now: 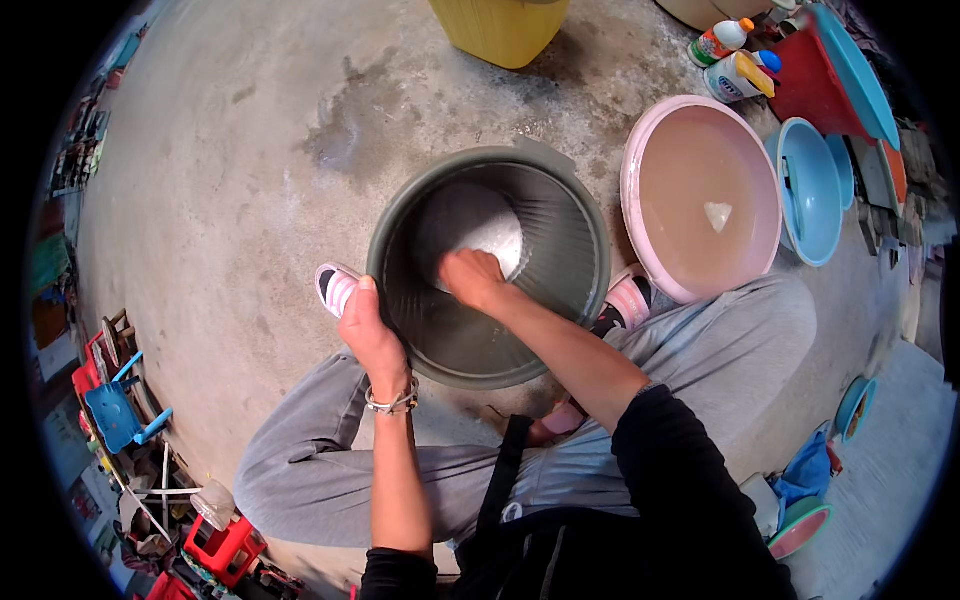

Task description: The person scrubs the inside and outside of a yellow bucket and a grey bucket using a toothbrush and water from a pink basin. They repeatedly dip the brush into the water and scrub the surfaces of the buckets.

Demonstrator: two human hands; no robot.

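A large dark grey-green tub [570, 217] with ribbed inner walls stands on the floor between my feet, tilted so that I look down into it. My left hand [373, 330] grips its left rim, thumb on top. Inside the tub is my right hand [471, 279], its fingers curled over the bottom; whether they hold anything is hidden. The tub's bottom looks wet and shiny. Right of the tub, a pink basin [636, 217] holds cloudy brownish water, with a small whitish piece [718, 216] in it.
Blue basins [821, 195] and a red tub [814, 86] stand at the right, near two bottles [720, 43] [731, 79]. A yellow bucket [501, 30] is at the top. A red stool [221, 551] and clutter lie lower left. My slippered feet flank the tub.
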